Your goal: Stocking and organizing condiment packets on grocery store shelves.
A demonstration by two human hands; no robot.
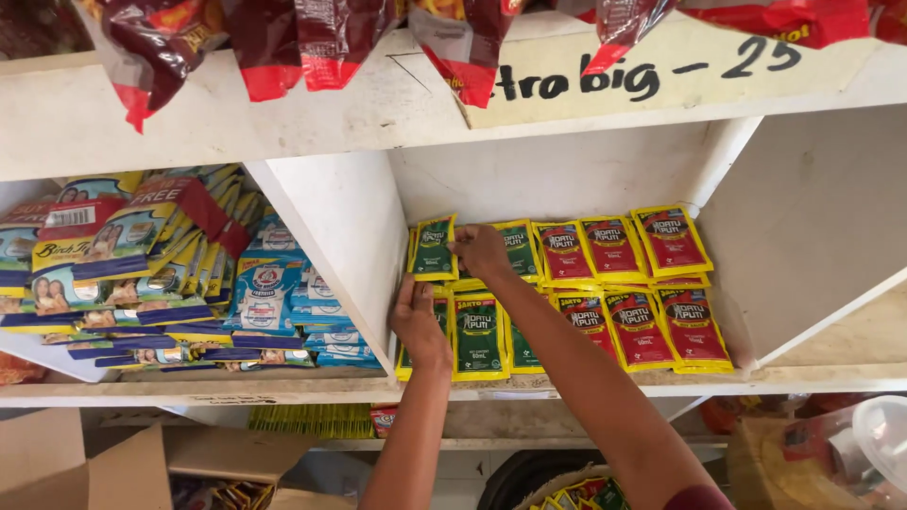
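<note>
Left hand: I see my left hand [419,319] at 7 o'clock of the sachet cubby, palm flat, fingers stretched out and pressed on the front-row green sachets [479,332], against the white divider [345,250]; gripping nothing.
Right hand: my right hand [479,250] sits higher, about 11 o'clock in the cubby, fingers curled and pinching the top edge of a back-row green sachet [434,247].
Green sachets: two rows on the shelf board [661,381], left half of the cubby, yellow-edged, lying slightly tilted and overlapping.
Red sachets: red sachets [624,283] fill the right half, 3 o'clock from my hands, two rows, touching the green ones.
Left cubby: at 9 o'clock, past the divider, stacked flat packets [142,264] in blue and yellow, blue-white pouches [279,293] just beside them.
Above: red snack bags [312,38] hang at 12 o'clock over a handwritten paper label [661,71].
Below: cardboard box [113,463] at 7 o'clock, clear plastic tub [869,444] at 4 o'clock.
</note>
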